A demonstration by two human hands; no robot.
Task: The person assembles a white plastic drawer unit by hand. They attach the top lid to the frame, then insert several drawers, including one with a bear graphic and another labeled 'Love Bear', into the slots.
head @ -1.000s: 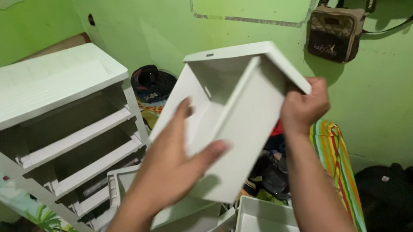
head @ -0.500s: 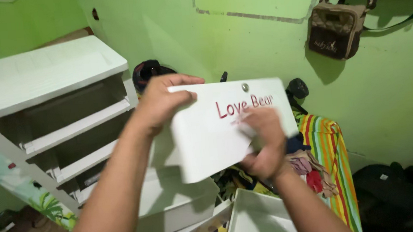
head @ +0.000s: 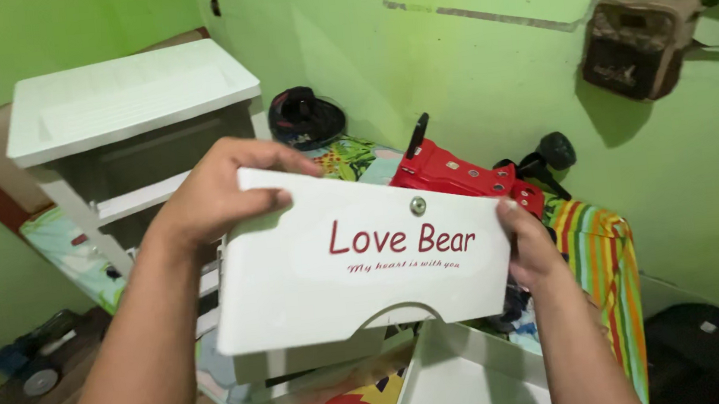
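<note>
Drawer (head: 356, 263) btwn hands, cabinet (head: 125, 101) behind-left

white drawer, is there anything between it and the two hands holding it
Nothing visible does. The left hand grips the top left corner of the white drawer directly, and the right hand holds its right edge, fingers against the plastic. The red toy and the white cabinet sit behind, apart from both hands.

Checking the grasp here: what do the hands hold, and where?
A white plastic drawer: left hand on its top left corner, right hand on its right edge.

Two hands (head: 220, 197) — one white drawer (head: 365, 262)
</note>
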